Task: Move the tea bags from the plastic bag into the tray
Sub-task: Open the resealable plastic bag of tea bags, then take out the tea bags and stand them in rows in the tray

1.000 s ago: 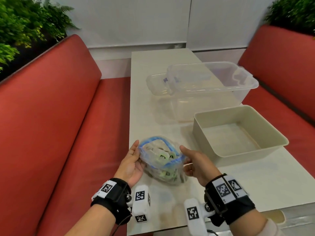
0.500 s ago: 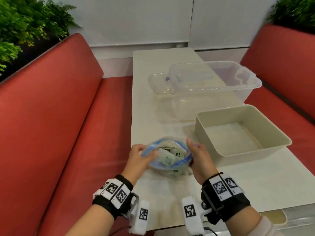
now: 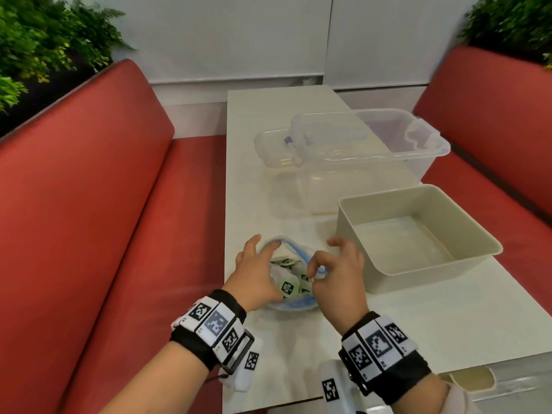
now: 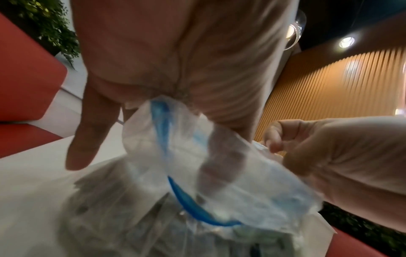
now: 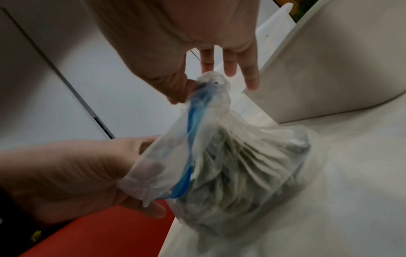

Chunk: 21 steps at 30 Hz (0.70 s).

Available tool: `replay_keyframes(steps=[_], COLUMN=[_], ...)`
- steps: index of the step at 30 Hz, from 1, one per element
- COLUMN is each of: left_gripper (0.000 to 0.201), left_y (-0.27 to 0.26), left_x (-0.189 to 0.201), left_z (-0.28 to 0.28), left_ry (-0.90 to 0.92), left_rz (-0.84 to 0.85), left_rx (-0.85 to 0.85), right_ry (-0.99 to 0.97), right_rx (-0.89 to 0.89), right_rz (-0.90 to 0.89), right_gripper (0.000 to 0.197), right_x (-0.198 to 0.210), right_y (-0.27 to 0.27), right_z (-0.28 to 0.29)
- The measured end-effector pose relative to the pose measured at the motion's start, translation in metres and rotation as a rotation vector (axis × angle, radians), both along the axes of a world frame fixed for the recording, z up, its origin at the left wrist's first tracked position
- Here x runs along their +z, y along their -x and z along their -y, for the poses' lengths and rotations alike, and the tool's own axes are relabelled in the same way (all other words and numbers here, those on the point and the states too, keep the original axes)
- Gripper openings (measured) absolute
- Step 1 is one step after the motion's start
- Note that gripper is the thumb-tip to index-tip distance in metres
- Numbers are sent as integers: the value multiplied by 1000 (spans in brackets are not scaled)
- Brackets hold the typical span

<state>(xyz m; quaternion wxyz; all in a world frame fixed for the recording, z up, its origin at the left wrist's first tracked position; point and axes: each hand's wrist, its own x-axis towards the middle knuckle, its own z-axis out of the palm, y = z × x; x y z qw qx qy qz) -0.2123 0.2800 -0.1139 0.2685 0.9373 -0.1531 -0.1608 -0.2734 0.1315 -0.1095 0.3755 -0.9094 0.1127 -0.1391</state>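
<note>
From my head, the pale table (image 3: 298,115) runs away from me between two red benches (image 3: 89,219), white wall beyond, plants in both corners. A clear bin (image 3: 367,150) sits mid-table, the beige tray (image 3: 415,234) nearer on the right, its front wall close to the table's right edge. The plastic bag (image 3: 291,282) of tea bags (image 3: 288,286) rests by the left edge, just beside the tray.

At my left wrist, my left hand (image 4: 175,60) pinches the bag's blue-zippered rim.

At my right wrist, my right hand (image 5: 175,43) pinches the opposite rim, its other fingers spread toward the tray wall.
</note>
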Motion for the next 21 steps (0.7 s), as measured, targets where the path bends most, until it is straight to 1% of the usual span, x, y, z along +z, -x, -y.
replay_keyframes(steps=[2,4,5,7,10,13,15,17,19,21], left_gripper=[92,84,82,84,94,100,98,89,80,79], left_y=[2,2,3,4,5,5,6,9,13,15], left_x=[-3,-6,-7,-8,-6,-3,-1,0,2,2], left_z=[2,4,4,5,6,7,8,11,14,17], left_ry=[36,128,161,175,142,112,97,88,78,64], left_rz=[5,39,48,38,12,0,0,22,53,70], left_rx=[38,101,120,111,86,86,104,129,147,157], right_ry=[144,265,288,268,229,263,302,322,319,290], right_rx=[-14,-9,-6,8,67,120,145,139,105,56], right_rz=[-45,-167,-234,-310,-296,-239,-237,-267,-251,-227], right_gripper=[22,30,37,49,60,66,66,62,48,34], right_x=[0,3,4,8,15,21,24,24,25,26], right_y=[1,0,-1,-3,-8,-15,-19,-22,-22,-21], right_z=[0,2,4,7,11,16,20,25,28,27])
